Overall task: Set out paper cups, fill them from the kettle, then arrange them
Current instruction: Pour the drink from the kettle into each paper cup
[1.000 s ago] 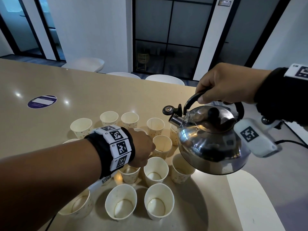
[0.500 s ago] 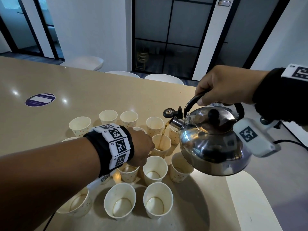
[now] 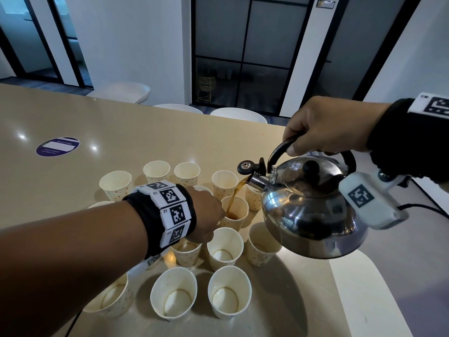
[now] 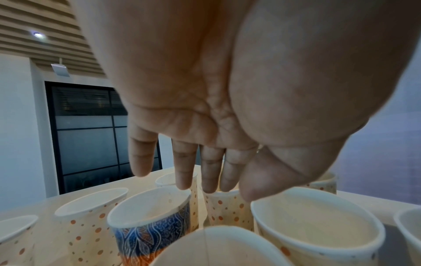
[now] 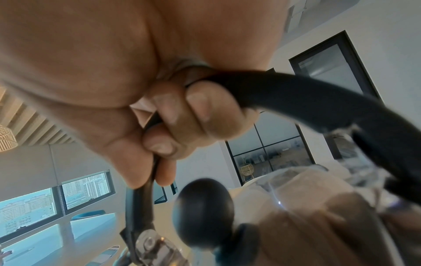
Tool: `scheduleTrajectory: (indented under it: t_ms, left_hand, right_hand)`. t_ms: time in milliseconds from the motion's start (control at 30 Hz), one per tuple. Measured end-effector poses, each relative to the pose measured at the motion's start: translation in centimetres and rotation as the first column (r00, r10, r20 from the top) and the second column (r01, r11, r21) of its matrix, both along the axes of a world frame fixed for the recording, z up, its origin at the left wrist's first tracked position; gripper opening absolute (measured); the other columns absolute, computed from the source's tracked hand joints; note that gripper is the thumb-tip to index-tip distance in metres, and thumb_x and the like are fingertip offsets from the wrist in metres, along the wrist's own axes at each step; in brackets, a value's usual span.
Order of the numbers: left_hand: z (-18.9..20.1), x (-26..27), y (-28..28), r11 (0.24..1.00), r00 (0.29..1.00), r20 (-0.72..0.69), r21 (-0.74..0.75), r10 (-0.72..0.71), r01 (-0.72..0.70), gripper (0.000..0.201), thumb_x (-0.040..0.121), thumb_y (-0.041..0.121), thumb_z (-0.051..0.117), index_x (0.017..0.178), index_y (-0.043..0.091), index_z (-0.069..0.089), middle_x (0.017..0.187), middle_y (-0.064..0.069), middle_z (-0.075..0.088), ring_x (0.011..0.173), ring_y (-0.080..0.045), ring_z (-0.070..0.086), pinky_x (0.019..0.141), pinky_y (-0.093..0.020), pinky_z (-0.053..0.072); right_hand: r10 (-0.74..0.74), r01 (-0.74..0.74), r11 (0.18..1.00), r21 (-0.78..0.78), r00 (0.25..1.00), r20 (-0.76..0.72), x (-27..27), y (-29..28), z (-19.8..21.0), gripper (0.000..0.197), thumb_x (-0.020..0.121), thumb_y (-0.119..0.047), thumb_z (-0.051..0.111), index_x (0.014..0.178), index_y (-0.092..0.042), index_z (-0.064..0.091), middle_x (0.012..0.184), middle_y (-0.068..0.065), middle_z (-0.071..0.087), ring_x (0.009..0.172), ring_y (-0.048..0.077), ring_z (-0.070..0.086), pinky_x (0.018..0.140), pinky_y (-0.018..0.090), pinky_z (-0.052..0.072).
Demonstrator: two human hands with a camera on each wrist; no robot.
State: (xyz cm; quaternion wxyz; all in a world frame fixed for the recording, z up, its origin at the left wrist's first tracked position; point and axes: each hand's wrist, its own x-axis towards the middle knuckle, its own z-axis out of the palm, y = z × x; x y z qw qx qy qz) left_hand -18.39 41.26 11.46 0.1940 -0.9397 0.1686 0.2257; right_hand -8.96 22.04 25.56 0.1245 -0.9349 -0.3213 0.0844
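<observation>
My right hand (image 3: 323, 132) grips the black handle (image 5: 296, 100) of a steel kettle (image 3: 308, 205), which is tilted to the left above the cups. A brown stream (image 3: 234, 198) runs from its spout into a dotted paper cup (image 3: 237, 215) in the middle of the group. My left hand (image 3: 206, 212) is at that cup's left side. In the left wrist view its fingers (image 4: 209, 172) point down nearly straight, their tips at the rim of a dotted cup (image 4: 227, 208). Several more cups stand around it, some holding a little liquid.
A blue patterned cup (image 4: 154, 230) stands among the dotted ones. On the beige table (image 3: 170, 132) a purple round sticker (image 3: 57, 146) lies at the far left. White chairs (image 3: 238, 115) line the far edge, another chair (image 3: 364, 288) is at the near right, and a cable (image 3: 425, 207) runs off right.
The kettle has tipped further left and brown liquid now streams into the middle cup, which was empty one second ago. My left hand has stayed at that cup.
</observation>
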Motion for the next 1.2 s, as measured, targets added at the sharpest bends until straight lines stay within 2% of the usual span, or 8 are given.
scheduleTrajectory:
  t_ms: [200,500,600,667,833,967,1133,1200]
  left_hand:
    - [-0.2,0.0,0.2,1.0,1.0,0.011,0.004,-0.005,0.004,0.043,0.099,0.039,0.055,0.136,0.018,0.056,0.125,-0.002,0.062,0.106,-0.022,0.063,0.092,-0.039,0.056]
    - [-0.3,-0.1,0.2,0.999,1.0,0.021,-0.032,0.021,-0.02,0.043,0.097,0.04,0.058,0.135,0.019,0.056,0.122,-0.001,0.063,0.103,-0.022,0.064,0.088,-0.038,0.057]
    - [0.1,-0.4,0.0,0.998,0.999,0.041,-0.053,0.026,-0.024,0.042,0.096,0.038,0.057,0.134,0.019,0.055,0.122,0.0,0.06,0.103,-0.023,0.061,0.088,-0.04,0.056]
    - [0.5,-0.8,-0.2,0.996,0.998,0.066,-0.083,0.022,-0.016,0.042,0.096,0.036,0.057,0.134,0.019,0.053,0.122,0.001,0.058,0.101,-0.022,0.06,0.086,-0.039,0.056]
    - [1.2,-2.1,-1.0,0.985,0.995,0.1,-0.173,0.011,0.006,0.052,0.097,0.035,0.054,0.146,0.022,0.043,0.141,0.002,0.051,0.113,-0.022,0.056,0.085,-0.033,0.05]
    - [1.5,-3.3,-2.1,0.976,0.996,0.091,-0.216,-0.003,0.023,0.059,0.096,0.047,0.051,0.15,0.024,0.039,0.149,0.004,0.044,0.121,-0.023,0.051,0.086,-0.033,0.042]
    - [0.6,-4.3,-3.8,0.976,0.997,0.072,-0.215,-0.018,0.033,0.062,0.091,0.06,0.051,0.141,0.024,0.043,0.144,0.004,0.046,0.115,-0.023,0.05,0.078,-0.034,0.039]
    - [0.1,-4.5,-4.3,0.978,0.997,0.062,-0.199,-0.045,0.057,0.068,0.089,0.061,0.05,0.145,0.022,0.042,0.146,0.003,0.046,0.123,-0.025,0.05,0.087,-0.038,0.046]
  right_hand:
    - [0.003,-0.003,1.0,-0.006,1.0,0.009,-0.3,0.0,0.0,0.005,0.083,-0.021,0.074,0.079,-0.017,0.075,0.062,-0.003,0.066,0.051,0.013,0.052,0.049,0.024,0.044]
    - [-0.024,0.024,0.999,0.024,1.0,-0.004,-0.6,-0.7,0.0,0.005,0.083,-0.02,0.074,0.079,-0.018,0.075,0.056,-0.004,0.063,0.046,0.009,0.05,0.046,0.023,0.041]
    - [-0.056,0.059,0.995,0.081,0.997,-0.044,-0.5,-1.3,-0.1,0.005,0.082,-0.018,0.075,0.078,-0.016,0.075,0.05,-0.003,0.058,0.038,0.005,0.044,0.041,0.021,0.039]
    - [-0.075,0.087,0.986,0.142,0.993,-0.092,-0.7,-2.1,0.2,0.005,0.082,-0.015,0.075,0.077,-0.014,0.075,0.049,-0.002,0.054,0.04,0.009,0.043,0.04,0.022,0.038]
    - [-0.076,0.096,0.975,0.2,0.991,-0.107,-1.6,-4.3,1.1,0.003,0.083,-0.015,0.075,0.08,-0.014,0.076,0.047,0.001,0.054,0.041,0.012,0.042,0.04,0.022,0.038]
    - [-0.07,0.089,0.97,0.228,0.994,-0.09,-2.8,-6.1,1.2,0.004,0.082,-0.014,0.074,0.08,-0.012,0.076,0.045,-0.001,0.053,0.034,0.004,0.04,0.036,0.015,0.035]
    - [-0.065,0.083,0.976,0.2,0.994,-0.092,-3.9,-7.8,0.3,0.005,0.082,-0.017,0.075,0.077,-0.016,0.076,0.05,0.001,0.055,0.038,0.006,0.042,0.04,0.02,0.037]
    - [-0.061,0.075,0.984,0.164,0.994,-0.087,-4.3,-8.3,-0.5,0.004,0.081,-0.019,0.076,0.077,-0.018,0.077,0.053,0.001,0.059,0.039,0.004,0.043,0.041,0.02,0.039]
